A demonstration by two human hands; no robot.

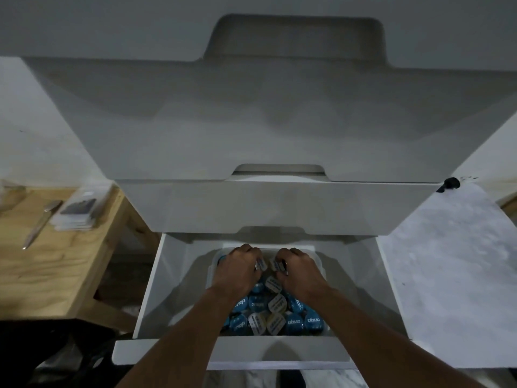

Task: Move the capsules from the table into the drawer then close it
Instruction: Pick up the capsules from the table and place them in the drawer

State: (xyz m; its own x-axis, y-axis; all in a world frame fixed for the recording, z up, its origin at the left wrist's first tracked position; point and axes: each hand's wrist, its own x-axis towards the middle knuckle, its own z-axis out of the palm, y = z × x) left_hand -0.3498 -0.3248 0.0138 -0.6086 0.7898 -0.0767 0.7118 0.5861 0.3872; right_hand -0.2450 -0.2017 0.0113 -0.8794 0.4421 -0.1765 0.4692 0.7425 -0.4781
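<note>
The bottom drawer (pixel 167 289) of a white drawer unit stands pulled out below me. Inside it sits a clear bin holding several blue and white capsules (pixel 275 312). Both my hands reach into the far end of that bin. My left hand (pixel 237 268) curls its fingers around capsules, one white-lidded capsule (pixel 260 265) showing at its fingertips. My right hand (pixel 298 271) likewise grips capsules, a white lid (pixel 277 265) visible under its fingers. The hands are side by side, almost touching.
Two shut drawers (pixel 279 203) of the unit rise above the open one. A wooden table (pixel 50 264) at left carries a stack of papers (pixel 78 212) and a metal tool (pixel 42 222). A pale marbled floor (pixel 453 275) lies at right.
</note>
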